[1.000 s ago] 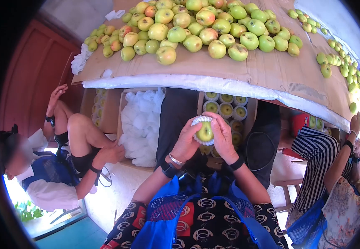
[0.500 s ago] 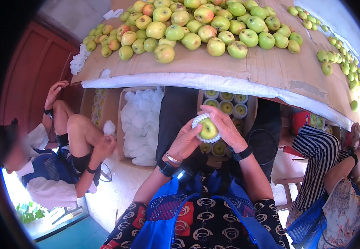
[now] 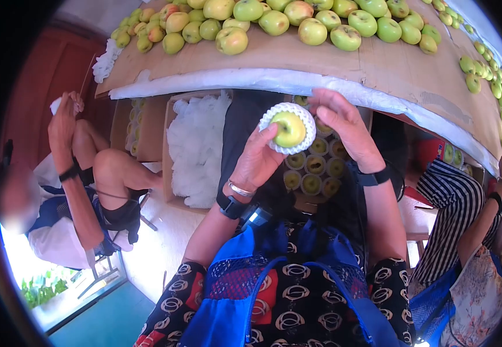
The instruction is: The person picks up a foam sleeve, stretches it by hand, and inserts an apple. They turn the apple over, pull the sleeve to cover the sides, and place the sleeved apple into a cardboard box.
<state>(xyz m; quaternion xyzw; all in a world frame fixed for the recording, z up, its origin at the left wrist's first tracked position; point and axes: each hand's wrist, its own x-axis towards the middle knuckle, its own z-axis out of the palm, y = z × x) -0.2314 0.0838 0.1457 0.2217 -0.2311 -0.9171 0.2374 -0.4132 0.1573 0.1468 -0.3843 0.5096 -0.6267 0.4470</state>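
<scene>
At the centre of the frame I see my left hand (image 3: 258, 161) clamped on a netted apple (image 3: 288, 128); my right hand (image 3: 343, 124), fingers apart, is just beside it. Beyond, a box (image 3: 307, 199) holds apples; loose apples (image 3: 312, 31) lie across the top.

the site is a fruit packing workspace. indicators: a cardboard-covered table (image 3: 390, 69) carries loose apples (image 3: 312, 32); below it, an open carton (image 3: 198, 199) contains white foam nets (image 3: 199, 151); an adjacent box holds netted apples (image 3: 316, 165) in rows. seated people are positioned along the table: one person (image 3: 66, 214) at left, another person (image 3: 482, 277) at right.
</scene>
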